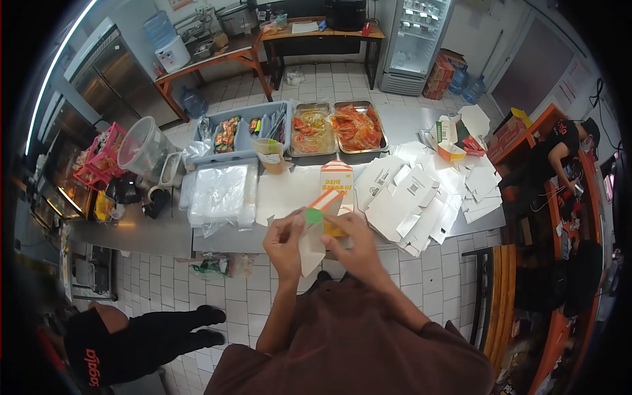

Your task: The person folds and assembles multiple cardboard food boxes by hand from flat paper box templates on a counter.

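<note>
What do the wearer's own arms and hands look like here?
The left hand and right hand show no gloves, and no watch at either wrist; rings are too small to tell. The forearms are uncovered below the sleeves of a dark reddish-brown top.

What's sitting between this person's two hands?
In the head view, a small green piece shows between the left hand and the right hand, with pale cardboard below it in the picture.
</note>
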### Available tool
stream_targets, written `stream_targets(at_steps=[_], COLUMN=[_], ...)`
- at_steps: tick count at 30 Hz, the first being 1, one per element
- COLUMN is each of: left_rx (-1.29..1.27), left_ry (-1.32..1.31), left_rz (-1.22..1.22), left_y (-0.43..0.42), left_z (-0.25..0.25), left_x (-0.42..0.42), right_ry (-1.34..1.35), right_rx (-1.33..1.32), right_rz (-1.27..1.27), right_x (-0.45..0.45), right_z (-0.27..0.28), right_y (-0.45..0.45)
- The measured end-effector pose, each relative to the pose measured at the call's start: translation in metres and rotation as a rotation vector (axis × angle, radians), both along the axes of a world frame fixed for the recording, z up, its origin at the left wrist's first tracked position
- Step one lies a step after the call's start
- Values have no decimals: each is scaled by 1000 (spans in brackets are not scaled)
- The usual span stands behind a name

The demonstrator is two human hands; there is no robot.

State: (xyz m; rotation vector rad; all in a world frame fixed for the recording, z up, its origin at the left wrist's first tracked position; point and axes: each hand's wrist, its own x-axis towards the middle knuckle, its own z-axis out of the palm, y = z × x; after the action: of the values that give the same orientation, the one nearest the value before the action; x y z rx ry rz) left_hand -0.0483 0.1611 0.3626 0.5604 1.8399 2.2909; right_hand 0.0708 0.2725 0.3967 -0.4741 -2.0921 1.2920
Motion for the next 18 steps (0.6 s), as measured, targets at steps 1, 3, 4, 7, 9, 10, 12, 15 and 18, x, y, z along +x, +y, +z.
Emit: stream_targets(at_steps=[1, 3, 4, 7, 9, 10, 12, 15, 18], left_rx=[-11, 10, -13, -65, 17, 56, 146, 265, 228], left_ry=[15, 28, 28, 40, 81, 102, 169, 54, -48], left_rz=[-35, -120, -120, -160, -197, -217, -249, -264, -216], left_y=[2, 7, 5, 1, 1, -1, 1, 9, 21], left_z=[7, 15, 19, 24, 19, 19, 21, 20, 27], left_x=[10, 22, 28, 30, 33, 35, 39, 45, 41], right_ry=[44, 201, 274, 346, 400, 419, 451, 460, 427], right_rx=[-210, -542, -722, -534, -439, -391, -346, -326, -260], right_rz=[115, 136, 145, 63, 3, -37, -92, -120, -156], right_x=[-2, -10, -10, -16, -18, -17, -15, -11, -17], right_z=[-4, 5, 7, -9, -12, -12, -7, -1, -9], right_y=[-4, -10, -16, -14, -12, -10, -9, -11, -15])
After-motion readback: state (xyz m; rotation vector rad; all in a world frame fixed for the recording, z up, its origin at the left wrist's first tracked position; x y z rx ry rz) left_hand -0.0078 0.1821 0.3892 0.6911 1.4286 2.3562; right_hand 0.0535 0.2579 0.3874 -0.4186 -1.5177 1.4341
